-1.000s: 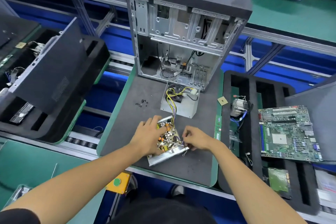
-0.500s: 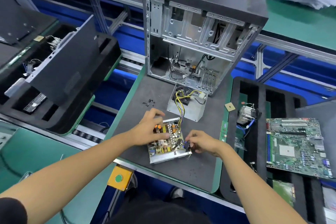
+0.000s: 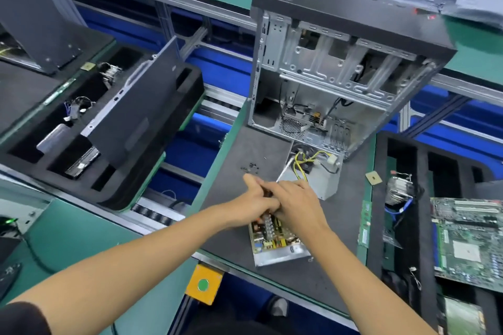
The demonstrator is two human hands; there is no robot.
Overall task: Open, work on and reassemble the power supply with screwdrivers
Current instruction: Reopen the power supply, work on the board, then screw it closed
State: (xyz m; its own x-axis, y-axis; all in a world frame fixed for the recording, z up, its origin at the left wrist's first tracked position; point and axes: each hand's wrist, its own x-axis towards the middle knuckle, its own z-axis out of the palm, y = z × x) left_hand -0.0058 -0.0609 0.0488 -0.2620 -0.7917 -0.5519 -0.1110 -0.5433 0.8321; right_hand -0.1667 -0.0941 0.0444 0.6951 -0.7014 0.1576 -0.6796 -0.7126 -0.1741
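Both bare forearms converge, right hand [image 3: 294, 202] overlapping left hand [image 3: 254, 202], fingers curled.

Power supply board [image 3: 275, 239] on mat [image 3: 226, 242], before computer case [image 3: 340, 76]; motherboard [image 3: 468, 236] right; screws [image 3: 251, 167] left.

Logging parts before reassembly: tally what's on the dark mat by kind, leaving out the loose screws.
Computer case: 1
Power supply cover: 1
Power supply board tray: 1, under both hands
Total: 3
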